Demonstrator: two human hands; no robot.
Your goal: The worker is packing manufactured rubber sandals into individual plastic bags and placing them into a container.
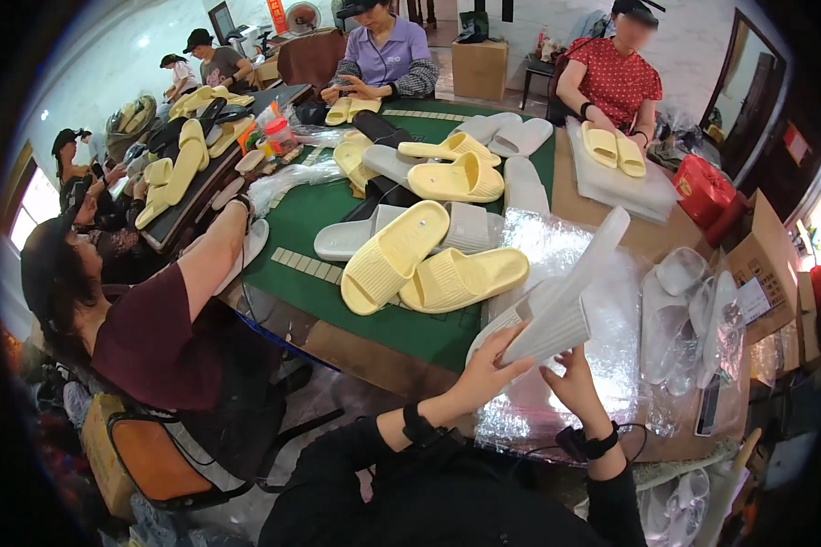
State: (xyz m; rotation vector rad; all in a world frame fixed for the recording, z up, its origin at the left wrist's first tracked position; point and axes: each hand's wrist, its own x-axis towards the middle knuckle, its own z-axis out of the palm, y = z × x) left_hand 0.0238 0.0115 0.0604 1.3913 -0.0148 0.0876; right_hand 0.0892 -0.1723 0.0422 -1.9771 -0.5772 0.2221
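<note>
A pale grey slide slipper (556,328) is raised over the near right part of the table, tilted with one end of its sole pointing up. My left hand (491,372) is closed around its lower left side. Just below the ribbed strap is my right hand (575,387), its thumb and fingers apart; I cannot tell whether it touches the slipper. Partly hidden behind my left hand, another pale slipper lies on shiny clear plastic sheets (616,365). Ahead to the left, a pair of yellow slippers (397,260) rests on the green table mat (315,314).
More yellow and grey slippers are heaped mid-table. Bagged slippers (670,319) lie at the right beside a phone (708,410) and an open cardboard box (762,264). Co-workers sit left and across; one handles yellow slippers (614,150) on a plastic stack. A red bag (702,187) stands far right.
</note>
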